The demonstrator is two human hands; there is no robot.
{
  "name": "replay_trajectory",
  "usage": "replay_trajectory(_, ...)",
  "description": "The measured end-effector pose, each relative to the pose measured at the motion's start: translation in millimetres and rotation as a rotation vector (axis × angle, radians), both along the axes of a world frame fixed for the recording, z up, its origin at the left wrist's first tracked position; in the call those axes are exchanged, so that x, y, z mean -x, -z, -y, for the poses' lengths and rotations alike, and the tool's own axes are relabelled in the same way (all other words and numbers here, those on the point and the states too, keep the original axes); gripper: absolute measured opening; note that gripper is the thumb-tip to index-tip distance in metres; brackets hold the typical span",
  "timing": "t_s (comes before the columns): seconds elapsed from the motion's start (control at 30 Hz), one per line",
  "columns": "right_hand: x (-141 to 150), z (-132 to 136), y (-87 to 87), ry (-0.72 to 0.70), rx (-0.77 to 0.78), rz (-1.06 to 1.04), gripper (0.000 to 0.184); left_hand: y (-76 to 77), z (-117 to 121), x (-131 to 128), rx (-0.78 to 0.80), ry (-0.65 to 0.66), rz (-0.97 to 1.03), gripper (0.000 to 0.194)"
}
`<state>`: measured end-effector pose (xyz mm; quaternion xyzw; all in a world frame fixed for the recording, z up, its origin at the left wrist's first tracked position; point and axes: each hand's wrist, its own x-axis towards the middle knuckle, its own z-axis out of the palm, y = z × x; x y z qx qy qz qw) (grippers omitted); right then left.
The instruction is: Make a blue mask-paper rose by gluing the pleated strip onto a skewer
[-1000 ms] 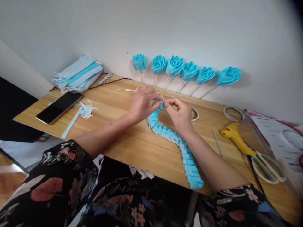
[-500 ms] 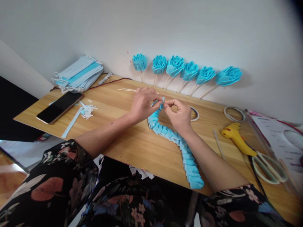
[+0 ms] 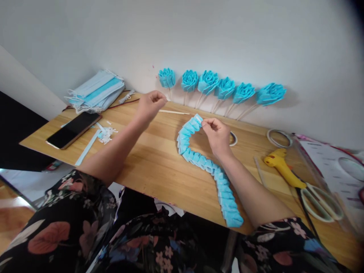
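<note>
A long pleated strip of light-blue mask fabric (image 3: 202,161) curves across the table, from its far end in front of me down to the front edge. My right hand (image 3: 217,137) pinches the far end of this strip between thumb and fingers. A small whitish patch (image 3: 198,118) shows on that end. Apart from the strip, to its left and raised over the back of the table, is my left hand (image 3: 150,107). Its thumb and fingertips are pressed together; whatever is between them is too small to make out.
Several blue fabric roses (image 3: 208,82) on sticks lean against the wall. Face masks (image 3: 95,89), a phone (image 3: 74,130) and scraps (image 3: 106,134) lie left, thin sticks (image 3: 174,112) at the back. Tape rolls (image 3: 279,138), a yellow glue gun (image 3: 280,163) and scissors (image 3: 321,203) are right.
My left hand has let go of the strip's end and moved left and up, fingertips pinched. My right hand stays at the strip, whose far end now lies uncovered.
</note>
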<state>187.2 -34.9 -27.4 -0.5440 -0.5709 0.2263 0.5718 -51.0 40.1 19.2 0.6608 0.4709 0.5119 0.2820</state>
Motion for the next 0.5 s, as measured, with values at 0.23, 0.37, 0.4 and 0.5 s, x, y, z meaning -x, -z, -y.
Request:
replay_trajectory(0.23,-1,-5,4.2,-0.009,-0.007,-0.037,0.009,-18.9,25,125,-0.050,-0.134,-0.757,0.004)
replay_trajectory(0.37,-2,-7,7.4,0.000,-0.029,-0.067,0.008,-4.5,35,167,0.085,-0.111,-0.995,0.016)
replay_trajectory(0.4,-2,-7,7.8,0.002,-0.031,-0.074,0.008,-1.8,35,171,0.101,-0.120,-1.032,0.019)
replay_trajectory(0.5,-1,-6,7.4,0.003,-0.029,-0.088,0.007,0.0,34,167,0.042,-0.180,-1.067,0.014)
